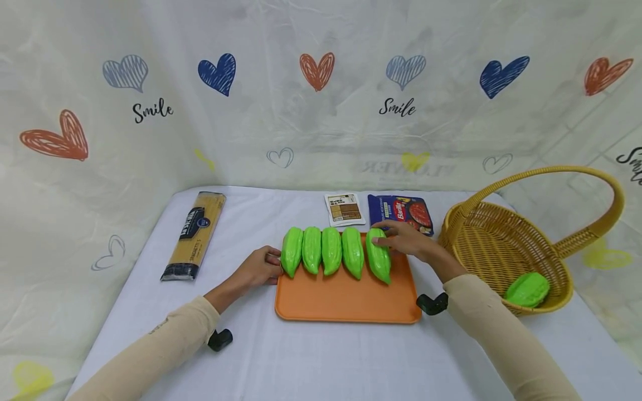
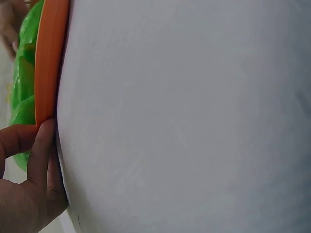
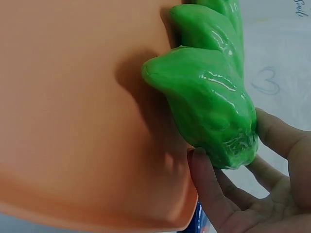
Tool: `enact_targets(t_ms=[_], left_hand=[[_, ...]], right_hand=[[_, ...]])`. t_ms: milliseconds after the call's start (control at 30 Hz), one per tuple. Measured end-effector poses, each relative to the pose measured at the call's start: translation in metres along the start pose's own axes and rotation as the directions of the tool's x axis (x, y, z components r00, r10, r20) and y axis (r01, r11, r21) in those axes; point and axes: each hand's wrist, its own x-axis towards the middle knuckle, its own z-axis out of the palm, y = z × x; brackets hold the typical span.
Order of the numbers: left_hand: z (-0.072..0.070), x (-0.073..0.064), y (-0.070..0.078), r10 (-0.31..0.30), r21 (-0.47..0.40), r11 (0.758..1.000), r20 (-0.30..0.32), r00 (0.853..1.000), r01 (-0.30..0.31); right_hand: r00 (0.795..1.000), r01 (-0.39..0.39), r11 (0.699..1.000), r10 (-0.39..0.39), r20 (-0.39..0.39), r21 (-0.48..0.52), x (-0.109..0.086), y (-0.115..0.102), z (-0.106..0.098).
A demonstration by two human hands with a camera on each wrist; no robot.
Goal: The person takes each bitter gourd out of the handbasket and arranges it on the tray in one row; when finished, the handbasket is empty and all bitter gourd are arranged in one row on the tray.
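An orange tray (image 1: pixel 346 305) lies on the white tablecloth, with several glossy green bitter melons (image 1: pixel 331 252) in a row along its far half. My left hand (image 1: pixel 261 267) is at the tray's left edge, beside the leftmost melon; in the left wrist view its fingers (image 2: pixel 40 150) pinch the orange rim. My right hand (image 1: pixel 403 240) grips the far end of the rightmost bitter melon (image 1: pixel 379 262), whose pointed end faces me. The right wrist view shows thumb and fingers on either side of that melon's blunt end (image 3: pixel 214 107), over the tray's corner.
At the right stands a wicker basket (image 1: pixel 481 239) with a tall handle and another green melon (image 1: pixel 528 289) inside. A spaghetti pack (image 1: pixel 195 236) lies at the left. Behind the tray are a small white-and-brown packet (image 1: pixel 345 209) and a blue Barilla pouch (image 1: pixel 383 209).
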Motion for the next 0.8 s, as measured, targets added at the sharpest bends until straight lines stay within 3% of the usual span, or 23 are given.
enact_targets(t_ms=[800], left_hand=[[0.000,-0.001,0.000,0.000,-0.003,1.000,0.005,1.000,0.000]], right_hand=[[0.999,-0.037,0.999,0.038,-0.024,0.039,0.019,-0.003,0.007]])
